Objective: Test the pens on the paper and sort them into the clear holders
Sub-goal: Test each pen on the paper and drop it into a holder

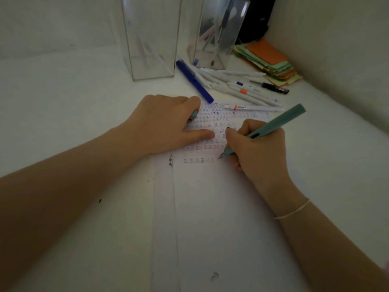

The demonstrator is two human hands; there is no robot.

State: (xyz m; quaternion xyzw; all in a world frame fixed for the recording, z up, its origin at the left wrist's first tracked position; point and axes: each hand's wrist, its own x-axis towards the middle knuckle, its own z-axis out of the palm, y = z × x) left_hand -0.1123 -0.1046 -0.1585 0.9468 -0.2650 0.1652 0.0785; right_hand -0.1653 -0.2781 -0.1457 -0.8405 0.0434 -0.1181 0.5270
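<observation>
Open table (63, 106) lies left of the paper (210, 207). Ahead, two clear holders (151, 39) with a narrow gap between them, loose pens (231, 81) and a paper stack (271, 60) crowd the far right corner against the wall (336, 39).

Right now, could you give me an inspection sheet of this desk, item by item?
Surface: white desk, dim light.
Job's things: paper with rows of test marks; teal pen with its nib at the paper; two clear holders, pens inside both; loose pens and a blue pen.
Clutter: stack of coloured notes.
Grips: right hand grips the teal pen; left hand presses the paper and holds a small teal item, possibly the cap.
Cables: nothing seen.
Surroundings: pale wall, dark object behind.
</observation>
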